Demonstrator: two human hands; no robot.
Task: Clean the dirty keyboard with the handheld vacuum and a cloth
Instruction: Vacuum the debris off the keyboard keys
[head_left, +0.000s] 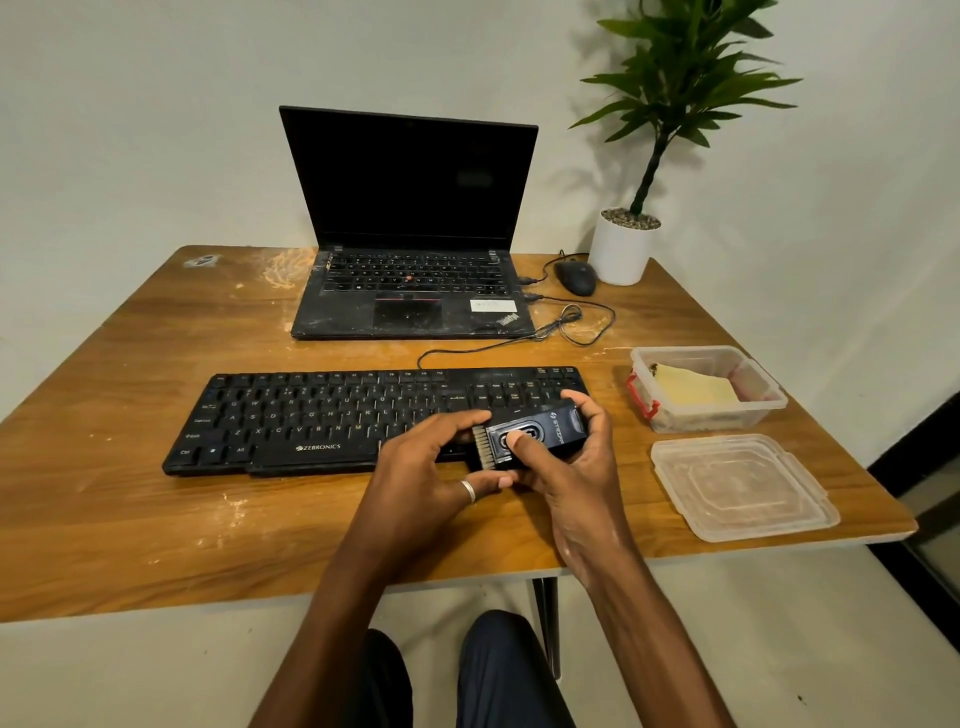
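A black Zebronics keyboard (322, 415) lies across the middle of the wooden table (130, 509). Above its right end both hands hold a small dark handheld vacuum (540, 431) with a brush strip at its left end. My right hand (571, 467) grips the vacuum's body, thumb pressing on its top button. My left hand (421, 473), with a ring on one finger, pinches the brush end from the left. A yellow cloth (693, 389) lies inside a clear plastic box (769, 400) at the right.
A dusty open laptop (410, 296) stands behind the keyboard, with a mouse (575, 277) and cables to its right. A potted plant (623, 249) sits at the back right corner. The box's clear lid (743, 486) lies near the right front edge.
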